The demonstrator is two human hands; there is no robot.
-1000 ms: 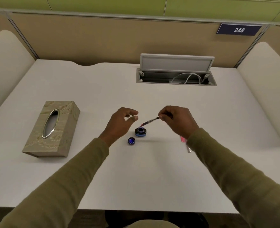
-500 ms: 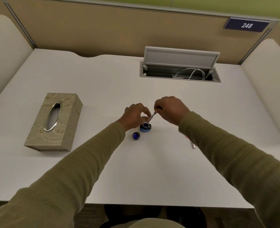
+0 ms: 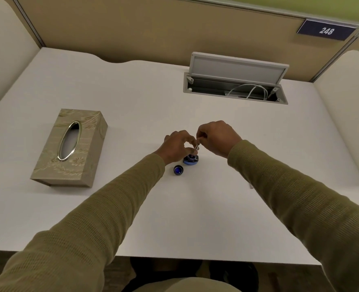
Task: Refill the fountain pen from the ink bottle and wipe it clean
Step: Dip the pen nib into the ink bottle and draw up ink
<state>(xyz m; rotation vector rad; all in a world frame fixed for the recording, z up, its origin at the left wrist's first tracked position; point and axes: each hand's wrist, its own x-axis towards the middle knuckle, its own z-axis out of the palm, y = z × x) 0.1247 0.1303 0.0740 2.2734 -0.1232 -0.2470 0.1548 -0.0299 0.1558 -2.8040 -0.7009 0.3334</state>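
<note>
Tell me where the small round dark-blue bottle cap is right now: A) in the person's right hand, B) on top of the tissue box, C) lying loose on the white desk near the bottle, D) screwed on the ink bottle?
C: the small round dark-blue bottle cap lies on the white desk, beside the open ink bottle.

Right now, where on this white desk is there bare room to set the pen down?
Bare desk lies between the two sleeves, and more between the beige tissue box and the left hand. It is crowded around the small blue ink bottle, its loose blue cap and the right hand.
</note>
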